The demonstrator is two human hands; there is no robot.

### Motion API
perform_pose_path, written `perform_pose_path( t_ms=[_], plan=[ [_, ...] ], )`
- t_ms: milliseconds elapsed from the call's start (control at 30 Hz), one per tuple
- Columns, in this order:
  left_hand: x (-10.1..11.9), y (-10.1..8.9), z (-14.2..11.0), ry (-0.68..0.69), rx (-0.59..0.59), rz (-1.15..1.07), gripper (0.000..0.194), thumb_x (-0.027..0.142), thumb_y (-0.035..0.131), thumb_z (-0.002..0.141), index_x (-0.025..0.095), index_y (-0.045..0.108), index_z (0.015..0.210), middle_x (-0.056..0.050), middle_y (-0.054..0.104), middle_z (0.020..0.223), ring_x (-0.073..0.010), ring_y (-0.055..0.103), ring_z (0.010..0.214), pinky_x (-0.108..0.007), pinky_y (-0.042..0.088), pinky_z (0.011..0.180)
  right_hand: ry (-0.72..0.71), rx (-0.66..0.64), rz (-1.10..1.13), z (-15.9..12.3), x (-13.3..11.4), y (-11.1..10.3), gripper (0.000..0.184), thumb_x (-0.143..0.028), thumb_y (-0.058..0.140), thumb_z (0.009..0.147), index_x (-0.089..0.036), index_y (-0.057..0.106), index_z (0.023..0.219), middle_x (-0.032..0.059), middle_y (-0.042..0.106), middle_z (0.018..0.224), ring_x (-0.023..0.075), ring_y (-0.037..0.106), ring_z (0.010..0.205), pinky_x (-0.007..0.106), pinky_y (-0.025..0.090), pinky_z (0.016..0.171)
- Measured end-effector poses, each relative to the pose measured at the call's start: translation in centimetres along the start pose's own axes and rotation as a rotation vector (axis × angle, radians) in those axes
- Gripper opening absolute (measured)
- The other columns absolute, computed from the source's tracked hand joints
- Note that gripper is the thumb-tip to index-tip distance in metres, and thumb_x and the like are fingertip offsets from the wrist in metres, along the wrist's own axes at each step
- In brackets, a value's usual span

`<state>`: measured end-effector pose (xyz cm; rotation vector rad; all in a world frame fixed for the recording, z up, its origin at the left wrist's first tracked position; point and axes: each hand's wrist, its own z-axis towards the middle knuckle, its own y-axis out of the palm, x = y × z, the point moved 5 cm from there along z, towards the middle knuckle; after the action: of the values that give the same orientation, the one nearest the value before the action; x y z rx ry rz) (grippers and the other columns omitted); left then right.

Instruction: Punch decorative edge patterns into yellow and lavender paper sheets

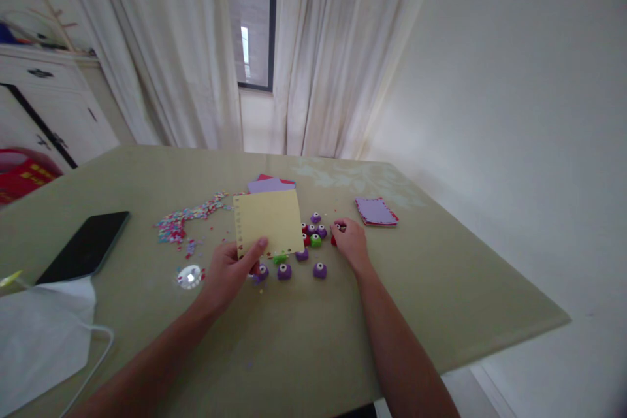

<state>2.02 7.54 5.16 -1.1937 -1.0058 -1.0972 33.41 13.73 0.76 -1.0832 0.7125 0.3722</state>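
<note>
My left hand pinches a yellow paper sheet at its lower edge, thumb on top. Small shapes are cut along the sheet's left and bottom edges. To the right, my right hand closes its fingers round a small red craft punch, mostly hidden by them. Between the hands stand several little punches with white round tops, among them a green punch and a purple punch. Another purple punch sits below the sheet, which hides part of the group.
Paper confetti lies scattered at the left, near a shiny round disc. A phone and a white face mask are further left. Lilac and red sheets lie behind the yellow one; a lilac stack lies right.
</note>
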Motion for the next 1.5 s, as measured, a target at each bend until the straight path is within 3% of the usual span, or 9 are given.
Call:
perform_pose_path(
  t_ms=[267, 367, 500, 667, 833, 1000, 1200, 1400, 1500],
  plan=[
    [-0.4, -0.3, 0.2, 0.036, 0.028, 0.029, 0.061, 0.068, 0.068, 0.083, 0.021, 0.060, 0.045, -0.003, 0.061, 0.047, -0.0147, 0.052, 0.046, -0.026, 0.041, 0.049, -0.209, 0.095, 0.119, -1.5, -4.5, -1.3, 0.032, -0.043, 0.053, 0.101, -0.019, 0.073, 0.094, 0.0097, 0.074, 0.091, 0.0244, 0.065, 0.082, 0.038, 0.052, 0.081],
    [-1.5, -0.6, 0.7, 0.022, 0.053, -0.003, 0.059, 0.064, 0.063, 0.091, 0.020, 0.066, 0.052, -0.003, 0.063, 0.050, -0.0149, 0.055, 0.048, -0.026, 0.045, 0.054, -0.330, -0.034, 0.219, -3.1, -7.1, -0.6, 0.030, -0.043, 0.058, 0.102, -0.020, 0.072, 0.091, 0.0045, 0.071, 0.085, 0.0193, 0.061, 0.072, 0.032, 0.050, 0.072],
    [-2.9, -0.8, 1.4, -0.018, 0.091, -0.130, 0.054, 0.064, 0.065, 0.092, 0.018, 0.070, 0.063, -0.004, 0.069, 0.057, -0.0184, 0.063, 0.054, -0.030, 0.052, 0.060, -0.533, -0.227, 0.176, -6.0, -10.1, 0.5, 0.028, -0.045, 0.066, 0.101, -0.019, 0.073, 0.107, 0.0085, 0.073, 0.102, 0.0240, 0.066, 0.097, 0.037, 0.052, 0.090],
    [-3.7, -1.2, 1.9, -0.010, 0.147, -0.201, 0.047, 0.060, 0.071, 0.090, 0.017, 0.072, 0.071, -0.003, 0.071, 0.062, -0.0183, 0.064, 0.058, -0.029, 0.053, 0.060, -0.829, -0.436, -0.095, -10.2, -12.6, 2.6, 0.064, -0.066, 0.071, 0.092, -0.024, 0.064, 0.139, 0.0138, 0.065, 0.141, 0.0324, 0.057, 0.128, 0.050, 0.040, 0.114],
    [-3.5, -1.4, 1.9, -0.009, 0.159, -0.173, 0.044, 0.056, 0.072, 0.088, 0.018, 0.070, 0.066, -0.002, 0.068, 0.060, -0.0179, 0.063, 0.058, -0.029, 0.051, 0.060, -0.911, -0.462, -0.241, -11.7, -13.2, 4.1, 0.038, -0.047, 0.066, 0.102, -0.025, 0.067, 0.133, 0.0114, 0.065, 0.142, 0.0307, 0.057, 0.124, 0.047, 0.043, 0.109],
    [-2.2, -1.5, 1.6, 0.032, 0.146, -0.088, 0.042, 0.052, 0.072, 0.087, 0.020, 0.068, 0.060, -0.001, 0.066, 0.057, -0.0175, 0.061, 0.056, -0.028, 0.048, 0.058, -0.855, -0.432, -0.267, -10.8, -12.5, 4.5, 0.019, -0.033, 0.065, 0.104, -0.024, 0.074, 0.118, 0.0106, 0.068, 0.136, 0.0294, 0.059, 0.124, 0.046, 0.045, 0.108],
    [-1.3, -1.4, 1.2, 0.009, 0.171, -0.034, 0.044, 0.053, 0.073, 0.085, 0.020, 0.063, 0.057, 0.000, 0.063, 0.056, -0.0158, 0.058, 0.055, -0.026, 0.045, 0.056, -0.698, -0.339, -0.169, -8.9, -11.2, 3.5, 0.030, -0.029, 0.073, 0.098, -0.025, 0.072, 0.128, 0.0119, 0.070, 0.135, 0.0308, 0.062, 0.126, 0.049, 0.046, 0.110],
    [-2.2, -0.8, 0.4, -0.202, 0.134, -0.087, 0.044, 0.061, 0.066, 0.086, 0.019, 0.069, 0.076, 0.010, 0.040, 0.039, -0.0114, 0.034, 0.037, -0.023, 0.025, 0.041, -0.294, 0.025, -0.084, -3.3, -6.1, -0.4, 0.038, -0.048, 0.063, 0.102, -0.019, 0.073, 0.126, 0.0175, 0.067, 0.140, 0.0346, 0.058, 0.133, 0.053, 0.040, 0.116],
    [-3.3, 0.1, 0.0, -0.278, 0.057, -0.078, 0.045, 0.063, 0.066, 0.084, 0.020, 0.067, 0.076, 0.008, 0.047, 0.039, -0.0123, 0.040, 0.036, -0.022, 0.028, 0.040, -0.099, -0.009, -0.006, -1.2, -2.8, -0.3, 0.048, -0.048, 0.062, 0.101, -0.012, 0.069, 0.132, 0.0225, 0.067, 0.141, 0.0355, 0.058, 0.137, 0.053, 0.037, 0.120]
  ],
)
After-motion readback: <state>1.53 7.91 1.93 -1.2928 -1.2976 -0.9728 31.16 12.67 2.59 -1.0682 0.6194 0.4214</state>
